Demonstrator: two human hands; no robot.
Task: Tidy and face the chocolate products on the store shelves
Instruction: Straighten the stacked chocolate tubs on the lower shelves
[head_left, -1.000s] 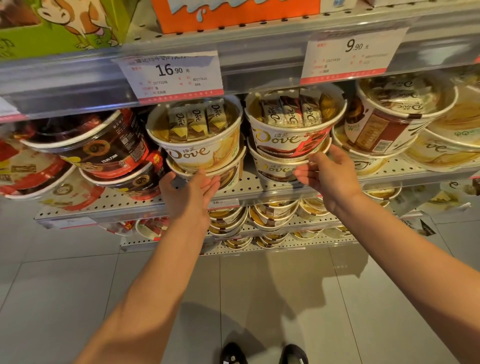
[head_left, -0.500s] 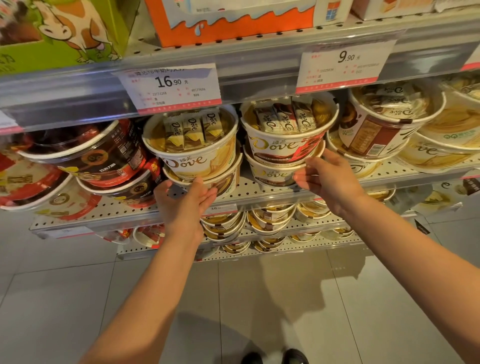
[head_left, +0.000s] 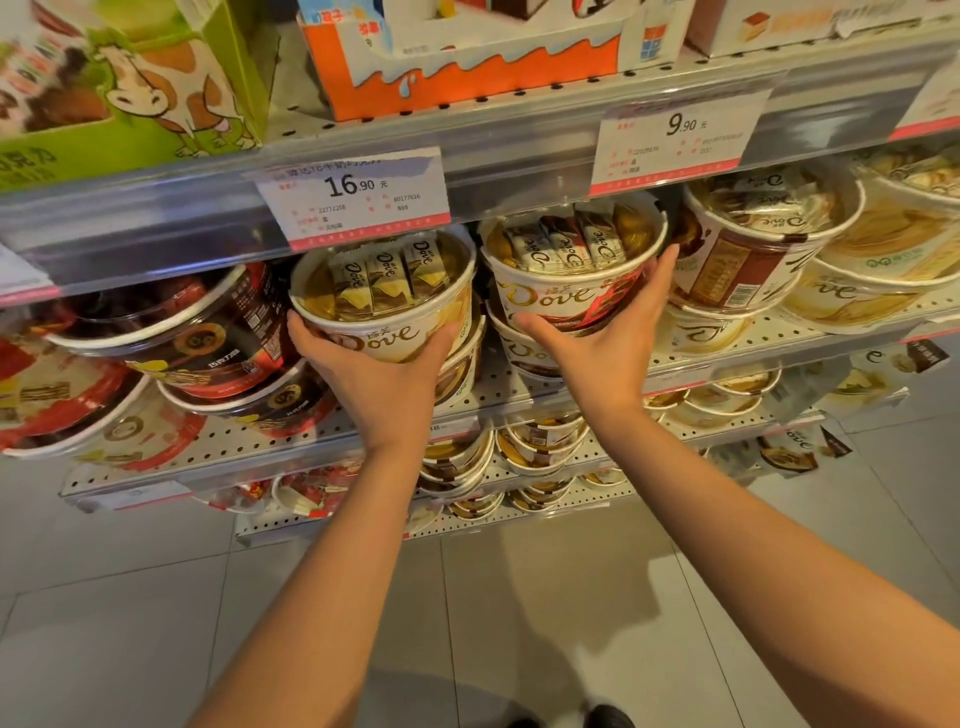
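Two Dove chocolate tubs stand side by side on the middle shelf, each stacked on another tub and tilted toward me. My left hand (head_left: 382, 364) cups the cream-and-gold Dove tub (head_left: 384, 306) from below, fingers curled round both its sides. My right hand (head_left: 602, 338) grips the white-and-red Dove tub (head_left: 566, 280), thumb under its front and fingers up along its right side. Both labels face forward.
Dark red-rimmed tubs (head_left: 171, 332) lie to the left, a brown-label tub (head_left: 748, 254) and cream tubs (head_left: 872, 280) to the right. Price tags (head_left: 353, 197) hang on the shelf rail (head_left: 519, 150) above. Lower shelves (head_left: 519, 467) hold more tubs. Boxes (head_left: 467, 67) stand on the top shelf.
Both hands rose from the lower tubs and the shelf edge and took hold of the two upper Dove tubs. The camera moved closer to the shelf.
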